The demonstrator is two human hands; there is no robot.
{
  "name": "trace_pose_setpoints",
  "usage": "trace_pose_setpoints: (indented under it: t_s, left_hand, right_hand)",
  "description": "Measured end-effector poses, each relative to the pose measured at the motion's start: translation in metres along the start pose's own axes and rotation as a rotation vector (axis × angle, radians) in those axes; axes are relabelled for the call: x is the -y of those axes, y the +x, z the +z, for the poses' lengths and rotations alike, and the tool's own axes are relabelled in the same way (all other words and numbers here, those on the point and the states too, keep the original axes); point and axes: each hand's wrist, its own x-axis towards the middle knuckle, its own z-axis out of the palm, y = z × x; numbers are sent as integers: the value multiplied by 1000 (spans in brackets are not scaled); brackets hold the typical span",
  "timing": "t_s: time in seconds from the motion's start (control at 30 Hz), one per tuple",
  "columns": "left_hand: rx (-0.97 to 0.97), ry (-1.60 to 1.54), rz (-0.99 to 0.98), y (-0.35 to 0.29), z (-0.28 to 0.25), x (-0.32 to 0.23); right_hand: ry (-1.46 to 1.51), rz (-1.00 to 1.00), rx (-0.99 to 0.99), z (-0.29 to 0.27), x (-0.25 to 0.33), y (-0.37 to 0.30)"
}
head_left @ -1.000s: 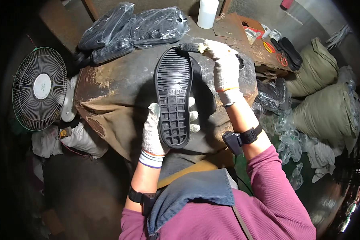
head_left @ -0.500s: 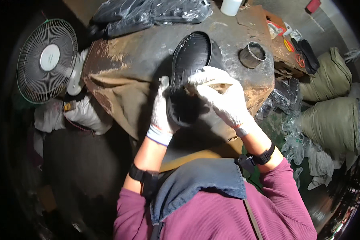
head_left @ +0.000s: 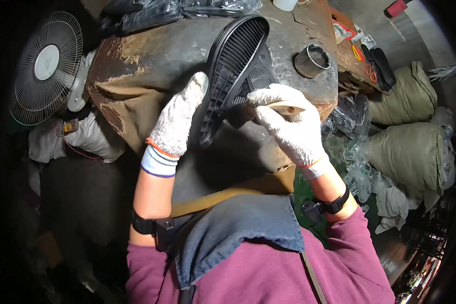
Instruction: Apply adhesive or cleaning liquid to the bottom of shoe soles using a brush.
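Note:
A black shoe sole [head_left: 233,55] is tilted over the worktable, its ribbed and gridded inner side facing up. My left hand [head_left: 177,119], in a white knit glove, grips its left edge, with most of the fingers hidden. A second black sole [head_left: 261,76] lies on the table, partly behind the first. My gloved right hand [head_left: 294,124] is closed around a brush [head_left: 283,105] with a pale wooden handle. The brush's dark head is just right of the tilted sole's lower half; whether it touches either sole I cannot tell.
A stained round can [head_left: 312,62] stands right of the soles on the worn worktable [head_left: 182,55]. Plastic-wrapped black bundles [head_left: 152,15] and a white container [head_left: 285,4] sit at the back. A fan [head_left: 46,63] stands left; scissors [head_left: 371,72] and green sacks [head_left: 408,154] are right.
The sole has been turned and tilted, so its ribbed inside shows more plainly. My left hand has shifted left, and the brush has gone from over the sole's near end to its right side.

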Motion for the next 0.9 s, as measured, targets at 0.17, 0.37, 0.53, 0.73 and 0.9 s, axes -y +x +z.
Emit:
trace_pose_setpoints:
  t_s: [0.17,0.37,0.53,0.73,0.9]
  left_hand:
    - [-4,320,-29,-12,5,-2]
    - [110,-34,-66,-16,3,23]
    - [-28,-335,-188,-26,30,26]
    - [64,-610,-167,-26,30,32]
    - [196,-1000,-126,-22,33,26]
  right_hand:
    - [43,41,-143,-18,-1,35]
    - [-243,-226,-252,-37,-19,79]
    - [-746,-619,-177,-33,-20,74]
    - [-850,-804,-170,-19,-13,107]
    - [-698,-797,-206,-5,-17,105]
